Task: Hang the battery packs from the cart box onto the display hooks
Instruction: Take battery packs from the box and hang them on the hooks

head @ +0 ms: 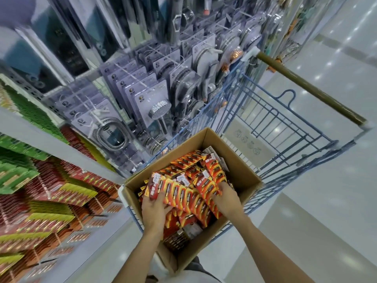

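Two bare forearms enter from 6 o'clock, uncovered to the frame edge; no sleeve, watch, ring or glove on either. Left hand (pixel 155 209) and right hand (pixel 226 198) are both ungloved. A strip of pale, whitish garment (pixel 191 277) shows between the arms at 6 o'clock, detail blurred

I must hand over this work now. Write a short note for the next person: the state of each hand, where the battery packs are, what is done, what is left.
Left hand: grips a fanned row of battery packs inside the cardboard box.
Right hand: reaches into the box, fingers on the packs; grip unclear.
The box sits in the blue cart, still full of packs.
Done: this batch is gathered, not yet lifted out.
Left: hang it on the display hooks, then the rest.
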A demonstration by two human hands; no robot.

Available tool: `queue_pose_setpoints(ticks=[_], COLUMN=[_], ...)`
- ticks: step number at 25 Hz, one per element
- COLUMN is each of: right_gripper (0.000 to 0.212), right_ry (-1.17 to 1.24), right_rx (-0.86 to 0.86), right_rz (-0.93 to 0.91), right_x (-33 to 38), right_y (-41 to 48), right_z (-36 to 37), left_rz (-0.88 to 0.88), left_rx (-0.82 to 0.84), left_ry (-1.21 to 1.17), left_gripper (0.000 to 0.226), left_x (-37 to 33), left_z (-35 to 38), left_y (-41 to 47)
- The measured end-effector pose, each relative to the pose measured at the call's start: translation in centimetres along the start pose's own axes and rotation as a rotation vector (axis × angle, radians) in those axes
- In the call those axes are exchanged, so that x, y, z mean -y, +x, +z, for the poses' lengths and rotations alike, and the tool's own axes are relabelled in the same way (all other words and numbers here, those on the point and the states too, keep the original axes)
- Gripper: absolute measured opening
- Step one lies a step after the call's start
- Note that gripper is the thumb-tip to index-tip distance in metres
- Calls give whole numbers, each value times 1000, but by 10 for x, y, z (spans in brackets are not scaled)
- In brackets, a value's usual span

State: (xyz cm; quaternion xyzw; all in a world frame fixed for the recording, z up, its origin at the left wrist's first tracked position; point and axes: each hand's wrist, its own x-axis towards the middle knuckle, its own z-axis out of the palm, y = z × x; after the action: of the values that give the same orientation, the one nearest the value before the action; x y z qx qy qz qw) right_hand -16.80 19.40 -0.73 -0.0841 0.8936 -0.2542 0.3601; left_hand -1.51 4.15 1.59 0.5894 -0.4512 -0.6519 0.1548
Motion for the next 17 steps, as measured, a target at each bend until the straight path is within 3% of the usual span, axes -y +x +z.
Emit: queue_pose_setpoints(ticks=[7, 13, 17], right_gripper=[83, 82, 72], right_ry=[-216, -211, -92], right_rx=[57, -46, -10], right_rz=[-21, -222, -273], right_x=[-1, -2, 18], right_y=[45, 41, 26], right_z=[32, 38, 23], left_rz=[14, 6, 34], left_rx=[110, 120, 118], left_ry=[-129, -202, -222], left_gripper=[27, 28, 26], left_x=[-39, -62, -73], left_z=[-46, -72, -87], left_y=[-13, -32, -38])
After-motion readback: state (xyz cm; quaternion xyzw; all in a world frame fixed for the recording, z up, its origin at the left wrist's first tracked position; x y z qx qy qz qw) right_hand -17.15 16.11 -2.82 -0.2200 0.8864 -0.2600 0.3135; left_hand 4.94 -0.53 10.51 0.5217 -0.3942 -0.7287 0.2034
